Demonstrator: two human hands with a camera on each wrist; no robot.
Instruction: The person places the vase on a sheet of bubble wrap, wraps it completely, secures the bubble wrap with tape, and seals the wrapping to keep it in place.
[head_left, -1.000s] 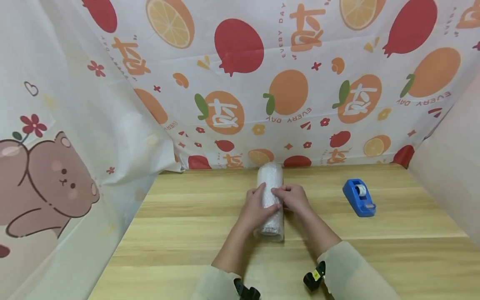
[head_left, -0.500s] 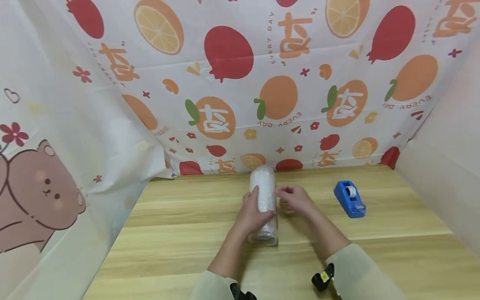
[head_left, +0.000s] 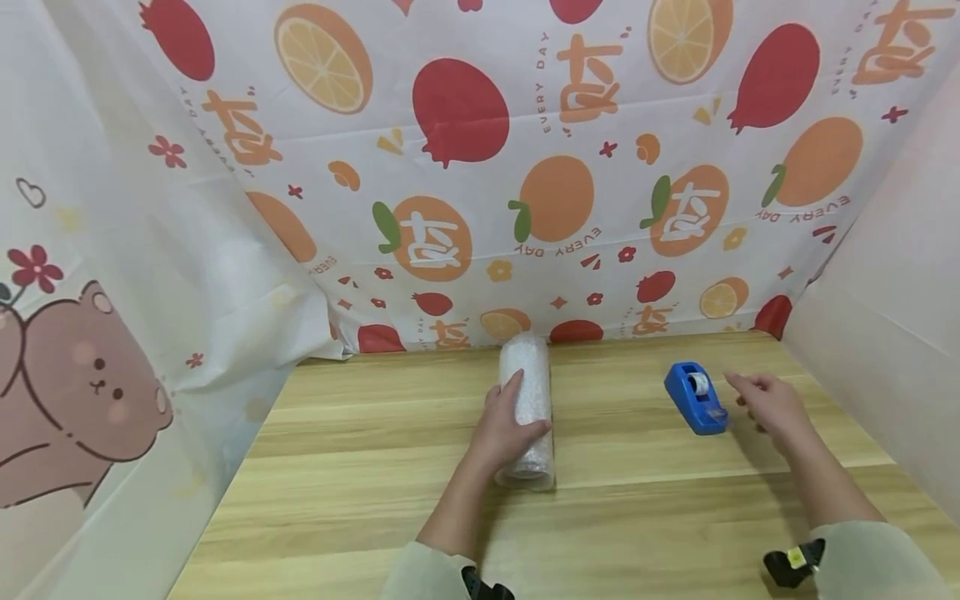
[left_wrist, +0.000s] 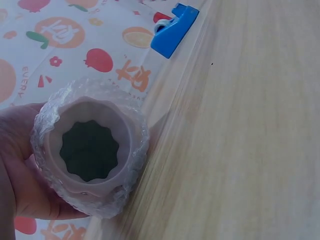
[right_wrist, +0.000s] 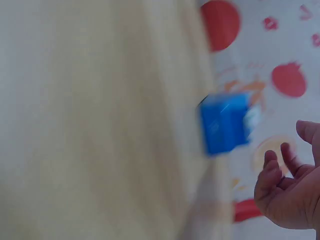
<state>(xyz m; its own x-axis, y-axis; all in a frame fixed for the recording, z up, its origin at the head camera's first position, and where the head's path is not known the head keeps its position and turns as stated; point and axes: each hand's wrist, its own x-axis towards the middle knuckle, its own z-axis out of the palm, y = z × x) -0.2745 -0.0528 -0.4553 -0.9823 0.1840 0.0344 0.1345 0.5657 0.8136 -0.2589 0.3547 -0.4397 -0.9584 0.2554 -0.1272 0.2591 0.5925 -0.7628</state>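
A pale pink vase (left_wrist: 129, 150) with a fluted opening, wrapped in bubble wrap (head_left: 529, 375), lies lengthwise on the wooden table in the head view. My left hand (head_left: 501, 429) grips it from the left side, thumb across the top. The left wrist view looks into its dark hollow end, where the wrap stands out around the rim. Off to the right, my right hand (head_left: 776, 408) is in the air beside a blue tape dispenser (head_left: 686, 396), apart from it. In the right wrist view its fingers (right_wrist: 270, 182) are loosely bent with nothing between them.
A white tape roll (head_left: 698, 383) sits in the dispenser. Behind the wooden table (head_left: 360, 467) hangs a fruit-print cloth (head_left: 465, 250), with a bear-print cloth (head_left: 202, 275) at the left and a pale wall (head_left: 885, 333) at the right.
My right hand has left the wrapped vase and moved right, to the far side of the tape dispenser. My left hand keeps its grip in place. The head view has shifted slightly.
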